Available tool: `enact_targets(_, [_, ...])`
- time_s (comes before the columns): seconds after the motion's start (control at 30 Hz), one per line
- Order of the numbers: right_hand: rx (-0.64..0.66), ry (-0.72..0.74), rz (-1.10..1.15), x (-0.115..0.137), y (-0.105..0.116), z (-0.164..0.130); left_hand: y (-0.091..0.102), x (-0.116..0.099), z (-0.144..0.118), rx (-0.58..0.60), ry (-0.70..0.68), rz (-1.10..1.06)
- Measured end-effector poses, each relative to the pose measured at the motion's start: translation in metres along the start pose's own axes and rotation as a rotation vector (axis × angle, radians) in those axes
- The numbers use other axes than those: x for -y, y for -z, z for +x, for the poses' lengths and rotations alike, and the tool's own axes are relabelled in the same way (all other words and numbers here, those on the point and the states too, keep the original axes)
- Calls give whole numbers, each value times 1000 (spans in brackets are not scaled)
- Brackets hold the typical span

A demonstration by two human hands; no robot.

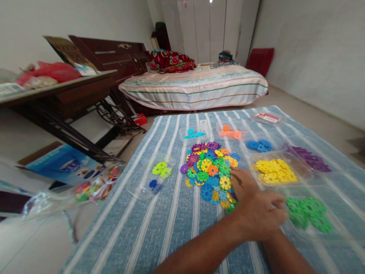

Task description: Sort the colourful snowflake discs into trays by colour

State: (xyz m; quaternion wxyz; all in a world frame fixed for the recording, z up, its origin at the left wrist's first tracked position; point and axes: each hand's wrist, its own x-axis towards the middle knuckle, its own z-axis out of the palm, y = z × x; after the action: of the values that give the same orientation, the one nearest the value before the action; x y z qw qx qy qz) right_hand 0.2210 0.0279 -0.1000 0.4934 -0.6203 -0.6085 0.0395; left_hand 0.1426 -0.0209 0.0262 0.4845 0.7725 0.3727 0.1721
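My forearms cross, the left over the right. My left hand (268,213) reaches right, fingers apart, tips beside the green flower-shaped discs (310,211) in a clear plastic tray (336,238); I see nothing held in it. Partly behind it, my right hand (242,180) has bent fingers together at the right edge of a mixed heap of coloured notched discs (211,171). Whatever is between those fingers is hidden. Just beyond the hands, yellow discs (275,170) fill another clear tray (306,179).
Further trays hold blue discs (259,145), purple discs (310,159), orange pieces (230,133) and light-blue pieces (194,134). At left, a tray (137,188) has lime and dark-blue discs. A lidded box (267,118) sits at the far right corner of the striped cloth (159,228).
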Motion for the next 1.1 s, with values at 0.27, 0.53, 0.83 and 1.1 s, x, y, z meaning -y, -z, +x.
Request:
enact_targets(0.27, [67, -1, -20, 11, 9, 0, 56, 50, -36, -244, 184, 337])
enact_targets(0.53, [76, -18, -5, 14, 11, 0, 72, 83, -58, -335, 357, 655])
enact_targets(0.83, [75, -23, -2, 12, 10, -1, 75, 78, -56, -259, 374, 630])
enact_targets(1.1, [79, -9, -15, 17, 11, 2, 93, 82, -49, -213, 348, 256])
